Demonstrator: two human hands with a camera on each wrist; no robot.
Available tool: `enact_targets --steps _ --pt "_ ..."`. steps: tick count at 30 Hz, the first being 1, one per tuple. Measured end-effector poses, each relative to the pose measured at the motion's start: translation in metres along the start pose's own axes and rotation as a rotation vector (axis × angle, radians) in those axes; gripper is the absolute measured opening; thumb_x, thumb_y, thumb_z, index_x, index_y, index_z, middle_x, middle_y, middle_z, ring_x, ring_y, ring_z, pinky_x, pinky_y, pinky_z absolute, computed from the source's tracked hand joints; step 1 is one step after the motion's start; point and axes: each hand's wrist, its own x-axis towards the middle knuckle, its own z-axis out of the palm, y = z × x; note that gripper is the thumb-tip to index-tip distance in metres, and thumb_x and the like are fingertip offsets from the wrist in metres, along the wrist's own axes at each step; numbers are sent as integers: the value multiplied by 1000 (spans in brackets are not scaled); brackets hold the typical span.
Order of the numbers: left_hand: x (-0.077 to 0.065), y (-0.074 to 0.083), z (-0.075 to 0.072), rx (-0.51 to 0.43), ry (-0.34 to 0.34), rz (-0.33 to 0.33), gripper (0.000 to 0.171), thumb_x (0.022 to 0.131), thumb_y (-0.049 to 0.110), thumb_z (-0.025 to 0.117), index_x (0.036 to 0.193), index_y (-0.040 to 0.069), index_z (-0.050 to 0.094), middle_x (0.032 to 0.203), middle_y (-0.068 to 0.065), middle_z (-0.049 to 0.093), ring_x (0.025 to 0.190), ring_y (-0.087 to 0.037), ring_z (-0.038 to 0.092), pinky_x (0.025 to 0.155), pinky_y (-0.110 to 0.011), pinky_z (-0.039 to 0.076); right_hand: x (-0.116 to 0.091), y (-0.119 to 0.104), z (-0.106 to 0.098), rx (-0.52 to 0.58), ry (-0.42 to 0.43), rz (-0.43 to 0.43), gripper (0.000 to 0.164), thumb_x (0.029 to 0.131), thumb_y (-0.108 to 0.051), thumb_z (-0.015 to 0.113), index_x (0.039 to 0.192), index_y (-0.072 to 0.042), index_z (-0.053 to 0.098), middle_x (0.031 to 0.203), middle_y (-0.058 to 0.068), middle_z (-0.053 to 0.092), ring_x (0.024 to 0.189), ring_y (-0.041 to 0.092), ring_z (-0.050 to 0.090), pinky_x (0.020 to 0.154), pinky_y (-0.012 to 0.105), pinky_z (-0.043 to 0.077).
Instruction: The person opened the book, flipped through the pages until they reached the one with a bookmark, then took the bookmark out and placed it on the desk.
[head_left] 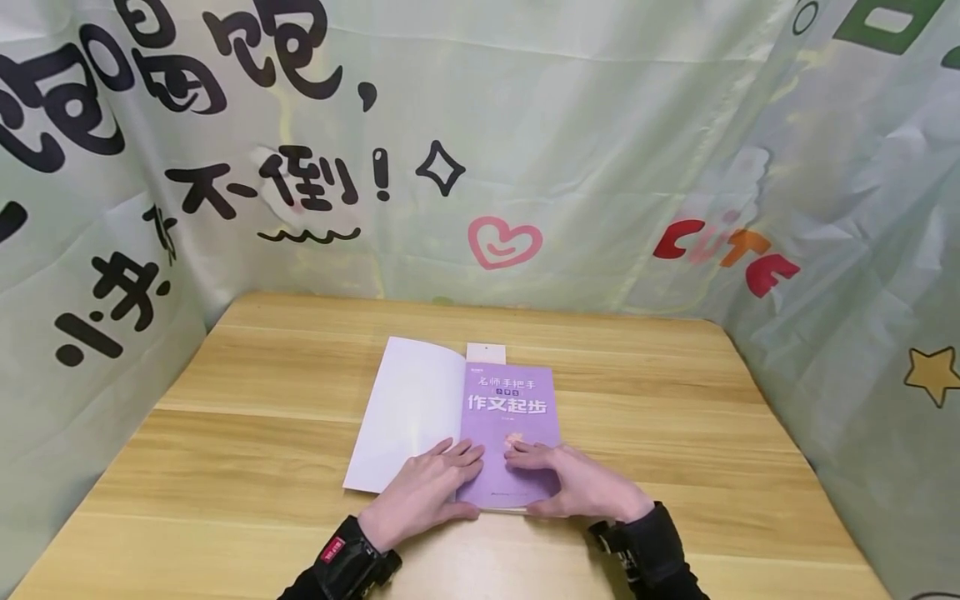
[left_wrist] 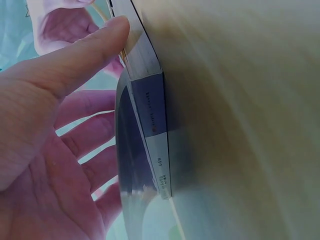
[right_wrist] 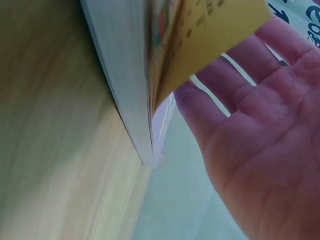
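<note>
While my left hand point(head_left: 427, 492) lies spread over the fold with its fingers nearly straight and gripping nothing, its thumb point(left_wrist: 97, 56) runs along the near edge of the page block. My right hand point(head_left: 588, 483) reaches over the lower right corner, fingers stretched out and slightly bent; whether its thumb pinches the paper there I cannot tell. Beside those fingers a leaf lifts away from the block and shows a yellow face point(right_wrist: 215, 37). Both hands meet at the book point(head_left: 497, 485), which lies flat on the table in front of me, its purple page point(head_left: 517, 429) facing up and its white-sided cover point(head_left: 408, 400) laid back to the left.

To handle this well, I think I should let the left palm weigh lightly near the spine point(left_wrist: 154, 107), so the block does not slide and the cover does not spring back. On the right I would part a single leaf at the corner and lead it round in an arc, since a hard pull could crease it or drag several along.

Past the book's far edge sits a small pale card point(head_left: 486, 353); wooden table point(head_left: 660, 417) spreads around, and printed cloth point(head_left: 600, 150) hangs behind.
</note>
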Motion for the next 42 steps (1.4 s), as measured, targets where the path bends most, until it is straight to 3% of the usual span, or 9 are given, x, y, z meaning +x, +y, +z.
enact_targets --steps 8,17,23,28,34,42 --pt "0 3 1 -14 6 -20 69 79 48 69 129 3 59 139 -13 52 129 -29 44 112 -45 34 -8 5 -6 45 -2 11 56 76 -17 74 129 -5 61 141 16 49 130 37 40 105 56 38" --pt "3 8 3 12 33 -18 67 79 48 69 127 2 61 137 -16 53 128 -29 45 112 -51 31 -13 7 -13 53 41 17 44 75 -4 68 119 -3 67 136 20 53 130 50 31 104 74 18" --pt "2 8 4 -16 30 -25 68 80 48 68 129 1 59 139 -16 51 129 -29 44 113 -52 28 -15 9 -14 75 109 10 38 76 2 65 114 -3 69 135 22 53 133 50 25 104 74 15" --pt "2 7 4 -14 34 -10 68 81 48 67 130 2 59 138 -16 52 129 -29 44 113 -53 28 -13 12 -14 107 171 -45 38 75 9 62 110 -1 71 129 22 58 130 50 31 106 71 18" --pt "4 9 4 4 32 -5 67 82 48 66 131 3 58 139 -14 52 128 -28 45 113 -54 27 -9 15 -13 72 275 -128 38 72 14 63 105 -3 73 118 18 66 122 45 46 106 64 29" --pt "2 9 5 -25 49 -10 64 84 45 66 132 3 58 138 -13 52 127 -28 46 113 -55 27 -4 12 -11 42 425 -214 38 70 17 64 101 -4 74 110 16 70 112 41 56 101 63 38"
